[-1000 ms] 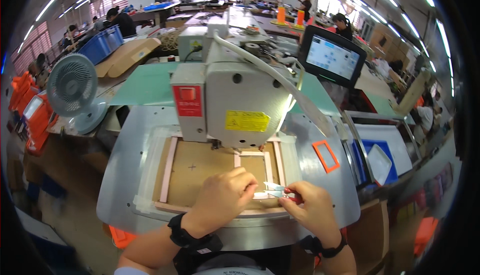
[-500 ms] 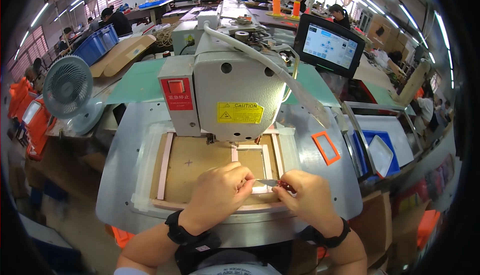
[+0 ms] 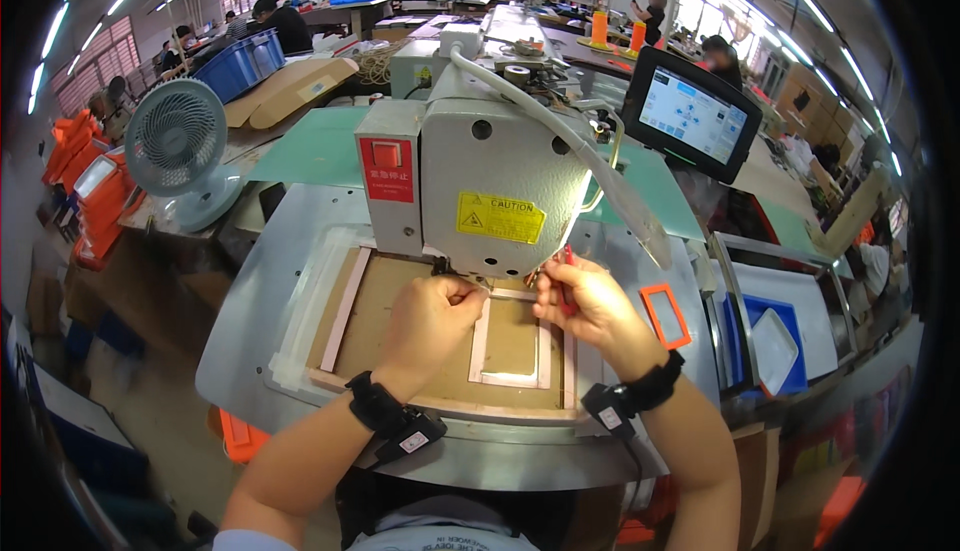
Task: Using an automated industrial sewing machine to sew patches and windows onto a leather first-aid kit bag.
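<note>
Lower centre of the frame, both wrists wore black bands. The left hand (image 3: 432, 316) was curled, fingertips pinching something small at the needle, too small to tell. The right hand (image 3: 585, 301) was clenched on a red-handled tool (image 3: 566, 281), just under the sewing machine head (image 3: 480, 191). Both sat on the pink-edged template (image 3: 450, 336), mid-frame on the grey worktop (image 3: 250, 301). Risk, as I judged it: fingers so near the needle could get caught if the machine started. Open room lay left on the plate; right, an orange frame (image 3: 665, 316) crowded the edge. Farther back stood a fan (image 3: 180, 146) and screen (image 3: 692, 116).
</note>
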Action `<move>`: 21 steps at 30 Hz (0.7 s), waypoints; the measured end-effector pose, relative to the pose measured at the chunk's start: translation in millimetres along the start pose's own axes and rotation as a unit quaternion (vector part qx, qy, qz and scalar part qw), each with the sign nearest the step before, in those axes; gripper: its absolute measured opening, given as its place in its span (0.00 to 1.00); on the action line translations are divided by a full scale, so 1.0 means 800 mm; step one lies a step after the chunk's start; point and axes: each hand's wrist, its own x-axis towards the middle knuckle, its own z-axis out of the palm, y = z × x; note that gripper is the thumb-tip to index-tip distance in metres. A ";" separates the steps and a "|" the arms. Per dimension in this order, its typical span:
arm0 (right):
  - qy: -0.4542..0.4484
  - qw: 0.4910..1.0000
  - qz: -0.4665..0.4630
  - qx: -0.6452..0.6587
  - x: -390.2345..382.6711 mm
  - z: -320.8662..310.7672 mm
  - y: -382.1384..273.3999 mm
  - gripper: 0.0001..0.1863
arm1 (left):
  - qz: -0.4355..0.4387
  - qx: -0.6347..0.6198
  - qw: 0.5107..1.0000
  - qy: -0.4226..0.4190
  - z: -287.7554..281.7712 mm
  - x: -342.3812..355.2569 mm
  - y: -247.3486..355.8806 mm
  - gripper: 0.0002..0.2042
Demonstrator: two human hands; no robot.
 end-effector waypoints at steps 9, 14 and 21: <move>-0.063 0.997 -0.034 0.016 0.030 0.009 0.034 0.01 | -0.016 -0.080 0.993 0.084 0.023 -0.010 -0.006 0.08; -0.103 0.991 -0.038 0.082 0.034 -0.003 0.037 0.01 | -0.001 -0.085 0.991 0.104 0.025 -0.009 -0.007 0.07; -0.058 0.996 -0.068 0.010 0.034 0.011 0.038 0.02 | 0.002 -0.051 0.992 0.114 0.023 -0.009 -0.002 0.07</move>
